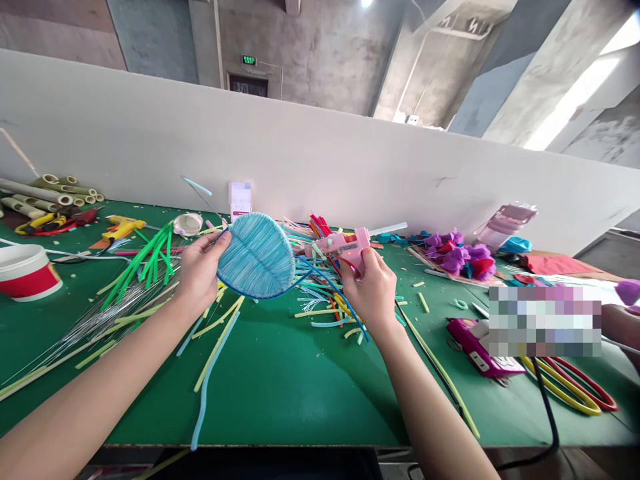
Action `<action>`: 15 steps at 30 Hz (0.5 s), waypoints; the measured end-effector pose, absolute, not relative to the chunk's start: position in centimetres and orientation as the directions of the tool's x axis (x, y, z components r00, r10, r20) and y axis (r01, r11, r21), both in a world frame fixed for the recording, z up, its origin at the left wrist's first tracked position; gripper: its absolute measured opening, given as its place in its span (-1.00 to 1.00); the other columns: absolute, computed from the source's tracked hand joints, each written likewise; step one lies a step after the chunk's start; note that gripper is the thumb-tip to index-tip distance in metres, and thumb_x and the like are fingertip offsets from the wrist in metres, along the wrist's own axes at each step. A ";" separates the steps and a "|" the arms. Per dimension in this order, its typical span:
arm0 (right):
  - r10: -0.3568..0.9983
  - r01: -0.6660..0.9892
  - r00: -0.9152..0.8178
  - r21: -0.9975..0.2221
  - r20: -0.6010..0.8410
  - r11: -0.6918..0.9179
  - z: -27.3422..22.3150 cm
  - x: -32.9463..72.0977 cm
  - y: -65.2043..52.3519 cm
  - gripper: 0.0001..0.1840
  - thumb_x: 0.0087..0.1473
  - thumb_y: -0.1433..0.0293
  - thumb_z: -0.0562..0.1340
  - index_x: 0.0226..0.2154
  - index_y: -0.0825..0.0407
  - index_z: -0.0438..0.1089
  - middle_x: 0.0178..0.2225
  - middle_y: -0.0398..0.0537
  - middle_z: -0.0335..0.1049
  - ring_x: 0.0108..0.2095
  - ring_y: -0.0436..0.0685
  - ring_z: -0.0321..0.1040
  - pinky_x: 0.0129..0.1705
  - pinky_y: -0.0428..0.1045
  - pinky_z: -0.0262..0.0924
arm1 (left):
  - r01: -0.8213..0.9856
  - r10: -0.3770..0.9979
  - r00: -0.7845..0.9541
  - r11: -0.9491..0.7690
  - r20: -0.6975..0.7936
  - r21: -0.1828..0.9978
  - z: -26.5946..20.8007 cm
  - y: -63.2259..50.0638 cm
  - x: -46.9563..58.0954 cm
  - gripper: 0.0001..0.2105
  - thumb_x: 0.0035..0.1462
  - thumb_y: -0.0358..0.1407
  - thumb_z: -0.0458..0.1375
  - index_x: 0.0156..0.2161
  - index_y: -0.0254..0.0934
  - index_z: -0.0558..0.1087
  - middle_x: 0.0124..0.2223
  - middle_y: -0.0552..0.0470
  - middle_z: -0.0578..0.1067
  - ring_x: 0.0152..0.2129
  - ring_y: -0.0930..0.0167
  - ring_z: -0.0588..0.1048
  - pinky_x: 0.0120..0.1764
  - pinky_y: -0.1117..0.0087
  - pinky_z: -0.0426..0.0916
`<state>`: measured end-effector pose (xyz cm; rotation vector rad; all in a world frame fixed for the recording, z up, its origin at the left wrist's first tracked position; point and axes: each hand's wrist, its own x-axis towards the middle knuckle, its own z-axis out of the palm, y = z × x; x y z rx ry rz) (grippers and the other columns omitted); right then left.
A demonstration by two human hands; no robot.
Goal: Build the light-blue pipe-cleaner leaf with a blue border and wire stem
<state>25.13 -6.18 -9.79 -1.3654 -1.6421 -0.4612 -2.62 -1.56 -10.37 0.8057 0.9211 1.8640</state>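
Observation:
Between the thumb and fingers of my left hand (200,267) is a blue leaf (257,257), wound with strands and edged in darker blue. It is held up above the table, its face toward me. My right hand (370,287) is wrapped round the handle of a pink glue gun (345,247). The gun's nozzle points left at the leaf's right edge; whether they touch, I cannot tell. A loose dark blue strand (337,297) trails from the leaf's edge down past my right hand. Many coloured strips (325,313) lie on the table behind and below.
On the green table (300,393) stand a paper cup (30,273), a yellow glue gun (123,228) and a phone (241,200). Purple flowers (457,253), a pink bottle (506,223) and a magenta power strip (483,350) are at right. Another person's hand (620,327) shows at the right edge.

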 end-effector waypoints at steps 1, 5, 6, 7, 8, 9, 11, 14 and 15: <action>0.579 0.918 0.048 -0.264 0.814 0.295 -9.8 25.1 -6.2 -0.85 0.17 0.24 0.14 -0.35 -0.03 0.24 -0.38 0.00 0.43 -0.49 0.11 0.23 -0.43 -0.03 0.00 | -0.421 0.902 -0.400 -0.336 0.160 0.843 -10.4 -1.5 -2.6 -0.66 -0.31 -0.23 0.51 -0.35 -0.27 0.59 -0.27 -0.02 0.59 -0.28 0.31 0.51 -0.16 0.30 0.44; 0.659 0.925 0.187 -0.356 0.729 0.131 -9.7 25.5 -5.7 -0.75 0.16 0.14 0.16 -0.32 -0.02 0.27 -0.33 0.03 0.45 -0.41 0.17 0.32 -0.36 0.01 0.07 | -0.415 0.905 -0.391 -0.333 0.165 0.846 -10.5 -1.4 -2.8 -0.62 -0.31 -0.19 0.51 -0.33 -0.29 0.59 -0.28 -0.03 0.58 -0.28 0.29 0.51 -0.14 0.26 0.45; 0.682 0.919 0.237 -0.387 0.692 0.074 -9.7 25.9 -5.4 -0.71 0.16 0.11 0.16 -0.29 0.00 0.29 -0.29 0.06 0.46 -0.36 0.21 0.35 -0.32 0.02 0.11 | -0.413 0.905 -0.391 -0.337 0.169 0.846 -10.6 -1.3 -2.8 -0.61 -0.32 -0.19 0.51 -0.33 -0.29 0.59 -0.28 -0.03 0.58 -0.29 0.30 0.51 -0.14 0.27 0.45; 0.704 0.910 0.284 -0.415 0.651 0.016 -9.8 26.5 -4.9 -0.66 0.15 0.08 0.17 -0.24 0.02 0.31 -0.24 0.11 0.47 -0.30 0.25 0.37 -0.28 0.04 0.14 | -0.411 0.903 -0.391 -0.342 0.176 0.845 -10.7 -1.2 -2.8 -0.61 -0.32 -0.19 0.52 -0.33 -0.29 0.59 -0.28 -0.03 0.58 -0.29 0.30 0.51 -0.14 0.28 0.45; 0.718 0.898 0.334 -0.439 0.610 -0.045 -9.9 27.2 -4.4 -0.58 0.12 0.06 0.19 -0.16 0.06 0.33 -0.17 0.17 0.47 -0.22 0.29 0.39 -0.23 0.06 0.17 | -0.409 0.902 -0.391 -0.350 0.185 0.843 -10.8 -1.1 -2.8 -0.62 -0.31 -0.19 0.51 -0.33 -0.29 0.60 -0.28 -0.03 0.58 -0.29 0.31 0.51 -0.14 0.30 0.44; 0.725 0.881 0.390 -0.460 0.568 -0.113 -10.0 28.0 -3.9 -0.48 0.09 0.03 0.22 -0.08 0.10 0.32 -0.08 0.24 0.44 -0.14 0.32 0.39 -0.17 0.07 0.20 | -0.406 0.900 -0.391 -0.358 0.195 0.841 -10.9 -1.1 -2.8 -0.63 -0.30 -0.19 0.51 -0.33 -0.28 0.60 -0.28 -0.02 0.59 -0.29 0.32 0.51 -0.13 0.31 0.44; 0.743 0.850 0.484 -0.450 0.463 -0.274 -10.3 30.2 -2.8 -0.38 0.09 0.04 0.22 0.01 0.19 0.31 -0.01 0.32 0.41 -0.03 0.35 0.38 -0.06 0.08 0.22 | -0.395 0.897 -0.386 -0.372 0.215 0.840 -11.1 -1.0 -2.8 -0.65 -0.28 -0.19 0.51 -0.32 -0.27 0.61 -0.27 -0.01 0.59 -0.28 0.33 0.51 -0.13 0.33 0.43; 0.712 0.786 0.607 -0.402 0.354 -0.470 -11.0 33.5 -1.7 -0.35 0.19 0.11 0.11 0.05 0.37 0.31 -0.01 0.48 0.41 0.03 0.42 0.37 0.05 0.13 0.20 | -0.370 0.895 -0.378 -0.382 0.239 0.847 -11.4 -0.9 -2.7 -0.66 -0.25 -0.18 0.50 -0.31 -0.25 0.62 -0.27 -0.01 0.60 -0.26 0.32 0.52 -0.12 0.33 0.44; 0.696 0.765 0.636 -0.392 0.333 -0.511 -11.4 34.5 -1.5 -0.34 0.20 0.13 0.09 0.05 0.42 0.32 -0.02 0.55 0.40 0.04 0.48 0.36 0.06 0.19 0.19 | -0.364 0.894 -0.378 -0.382 0.240 0.850 -11.5 -0.8 -2.7 -0.66 -0.25 -0.17 0.50 -0.31 -0.24 0.62 -0.28 0.00 0.60 -0.26 0.31 0.53 -0.13 0.33 0.44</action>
